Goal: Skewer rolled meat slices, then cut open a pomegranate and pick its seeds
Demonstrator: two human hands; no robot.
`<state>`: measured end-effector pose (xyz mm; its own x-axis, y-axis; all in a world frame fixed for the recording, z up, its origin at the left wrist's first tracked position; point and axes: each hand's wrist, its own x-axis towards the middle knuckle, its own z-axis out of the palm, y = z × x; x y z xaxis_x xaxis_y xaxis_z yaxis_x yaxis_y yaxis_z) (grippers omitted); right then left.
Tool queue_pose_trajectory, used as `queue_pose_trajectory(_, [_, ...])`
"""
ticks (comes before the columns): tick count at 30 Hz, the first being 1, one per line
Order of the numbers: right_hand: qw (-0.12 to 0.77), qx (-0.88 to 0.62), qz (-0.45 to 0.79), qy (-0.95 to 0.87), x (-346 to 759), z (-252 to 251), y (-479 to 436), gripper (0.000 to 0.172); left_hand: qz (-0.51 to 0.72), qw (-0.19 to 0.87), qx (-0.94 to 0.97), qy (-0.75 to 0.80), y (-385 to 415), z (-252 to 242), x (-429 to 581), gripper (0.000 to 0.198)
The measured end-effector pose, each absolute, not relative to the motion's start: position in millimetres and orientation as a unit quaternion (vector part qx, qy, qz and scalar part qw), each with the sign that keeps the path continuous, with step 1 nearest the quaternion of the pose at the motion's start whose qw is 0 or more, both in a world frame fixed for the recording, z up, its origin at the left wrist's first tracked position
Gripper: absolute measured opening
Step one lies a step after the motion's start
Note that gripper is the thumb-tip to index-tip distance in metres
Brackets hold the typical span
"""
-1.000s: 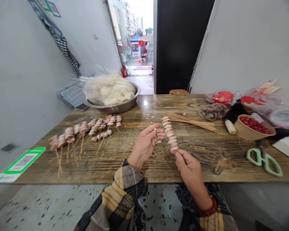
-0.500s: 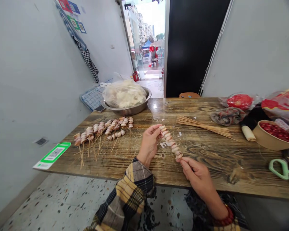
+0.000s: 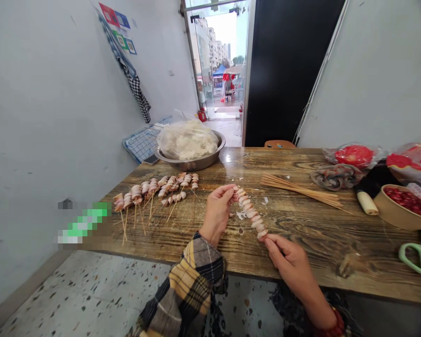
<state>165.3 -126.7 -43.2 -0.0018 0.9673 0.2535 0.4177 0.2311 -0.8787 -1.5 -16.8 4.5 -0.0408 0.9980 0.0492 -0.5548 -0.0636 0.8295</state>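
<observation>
A skewer (image 3: 251, 213) threaded with pale, pinkish slices slants between my two hands above the wooden table (image 3: 301, 252). At its upper end, my left hand (image 3: 217, 208) pinches the tip with thumb and fingers. The lower end is gripped by my right hand (image 3: 289, 257), just below the last slice; the stick itself is hidden there. To the left lie several finished-looking skewers (image 3: 150, 189) of similar slices in a row, their bare sticks pointing toward me. Small white scraps (image 3: 241, 215) lie on the wood behind the held skewer.
A metal basin (image 3: 199, 164) with a plastic bag of pale food (image 3: 187, 140) stands at the back left. Bare bamboo sticks (image 3: 301, 191) lie right of centre. Rightward are a bowl of red fruit (image 3: 407, 208), a crumpled cloth (image 3: 337, 175) and green-handled scissors (image 3: 417, 258).
The view has shifted slightly, so the table and its things appear a little further right and lower. Both hands keep their hold on the skewer.
</observation>
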Motion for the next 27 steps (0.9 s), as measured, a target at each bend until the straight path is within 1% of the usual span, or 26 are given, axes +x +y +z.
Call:
queue_pose_trajectory(5, [0.454, -0.529, 0.285, -0.657, 166.0, -45.5, -127.6, 0.034, 0.658, 0.580, 0.341, 0.337, -14.8, 2.8, -3.2, 0.019])
queue_pose_trajectory(10, [0.451, -0.532, 0.277, -0.661, 165.5, -46.1, -126.9, 0.035, 0.655, 0.582, 0.342, 0.340, -14.8, 2.9, -2.3, 0.020])
queue_pose_trajectory(17, [0.444, -0.533, 0.274, -0.667, 165.2, -47.3, -126.7, 0.035, 0.654, 0.602, 0.331, 0.318, -15.2, 4.1, -1.3, 0.024])
queue_pose_trajectory(27, [0.447, -0.534, 0.267, -0.666, 164.7, -44.8, -128.0, 0.035, 0.653, 0.636, 0.285, 0.296, -12.8, -0.5, -5.3, 0.026])
